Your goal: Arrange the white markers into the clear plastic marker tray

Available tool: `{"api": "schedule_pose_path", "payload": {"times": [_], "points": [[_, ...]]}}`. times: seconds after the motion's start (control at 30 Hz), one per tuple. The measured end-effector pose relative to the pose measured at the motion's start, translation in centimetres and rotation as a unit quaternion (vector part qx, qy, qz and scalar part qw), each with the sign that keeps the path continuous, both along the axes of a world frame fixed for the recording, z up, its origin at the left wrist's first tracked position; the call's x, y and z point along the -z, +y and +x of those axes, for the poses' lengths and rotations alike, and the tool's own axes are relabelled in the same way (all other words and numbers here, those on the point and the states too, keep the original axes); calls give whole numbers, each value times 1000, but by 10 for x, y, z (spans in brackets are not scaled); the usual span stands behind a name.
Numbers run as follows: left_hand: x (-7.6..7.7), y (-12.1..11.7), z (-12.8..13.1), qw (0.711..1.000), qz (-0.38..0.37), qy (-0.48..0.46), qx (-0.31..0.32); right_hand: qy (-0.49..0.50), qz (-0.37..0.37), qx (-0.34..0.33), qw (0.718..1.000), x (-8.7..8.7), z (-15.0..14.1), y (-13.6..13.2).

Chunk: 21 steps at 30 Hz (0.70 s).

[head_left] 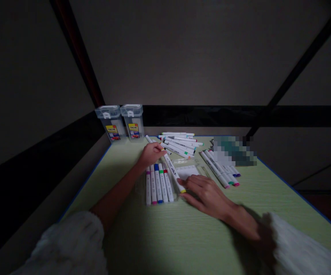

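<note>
A white marker (171, 170) with yellow ends lies slantwise between both hands. My left hand (151, 154) is closed on its upper end. At the lower yellow end, the fingertips of my right hand (207, 193) pinch it. Below and left of this marker, several white markers (157, 184) with coloured ends stand side by side in a clear plastic tray (176, 198). A white card (187, 172) is beside the held marker, partly covered by my right hand. Another white marker (148, 139) pokes out behind my left hand; its lower part is hidden.
A loose pile of white markers (179, 144) lies at the back of the pale green table (159, 240). More markers (218, 170) lie to the right, beside a pixelated patch (234, 151). Two clear lidded boxes (112, 122) stand at the back left, near the wall.
</note>
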<state>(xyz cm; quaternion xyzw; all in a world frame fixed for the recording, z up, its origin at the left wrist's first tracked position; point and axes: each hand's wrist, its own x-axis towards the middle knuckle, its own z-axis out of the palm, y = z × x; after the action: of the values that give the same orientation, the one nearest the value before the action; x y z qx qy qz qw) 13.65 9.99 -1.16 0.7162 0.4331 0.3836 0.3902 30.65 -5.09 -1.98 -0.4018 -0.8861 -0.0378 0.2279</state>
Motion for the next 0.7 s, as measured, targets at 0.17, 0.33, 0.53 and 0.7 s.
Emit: {"api": "schedule_pose_path", "payload": {"times": [0.17, 0.33, 0.53, 0.7], "points": [[-4, 0, -2, 1000, 14, -4, -18, 33, 16, 2, 999, 1, 2, 0], [-10, -4, -2, 999, 18, -20, -21, 73, 43, 3, 996, 1, 5, 0], [-17, -8, 1, 999, 25, -32, -17, 128, 82, 2, 988, 0, 6, 0], [-23, -15, 6, 999, 27, -26, 10, 208, 171, 17, 963, -2, 8, -3]]}}
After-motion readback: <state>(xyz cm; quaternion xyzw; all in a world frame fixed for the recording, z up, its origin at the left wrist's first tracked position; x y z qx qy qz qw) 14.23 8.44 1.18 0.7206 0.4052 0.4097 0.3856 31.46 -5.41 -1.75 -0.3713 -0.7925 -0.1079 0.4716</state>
